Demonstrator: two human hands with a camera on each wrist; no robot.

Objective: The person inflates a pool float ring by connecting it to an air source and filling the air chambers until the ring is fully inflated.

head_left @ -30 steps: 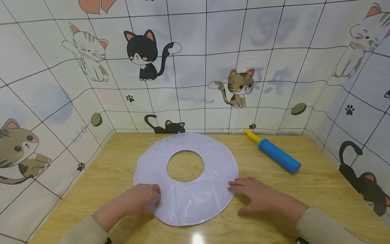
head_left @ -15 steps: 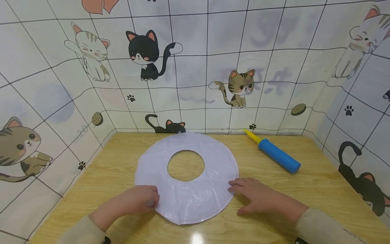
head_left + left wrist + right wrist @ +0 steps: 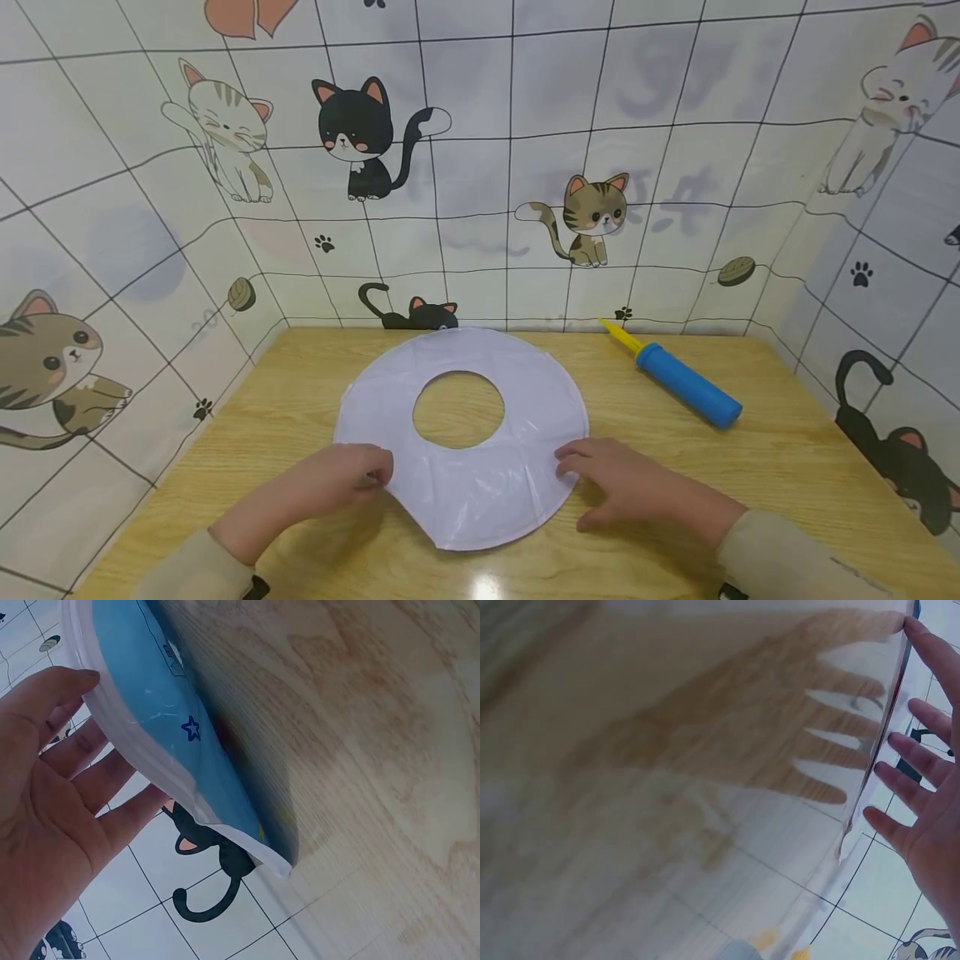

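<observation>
Plainly, ring (image 3: 480,500) between both hands' fingers (image 3: 581,451)

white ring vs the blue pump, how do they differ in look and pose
The white ring is flat and round with a central hole; the blue pump is a long cylinder with a yellow nozzle. The white ring's near-left edge is raised in the left hand, while no hand touches the blue pump. Both rest on the wooden table.
</observation>
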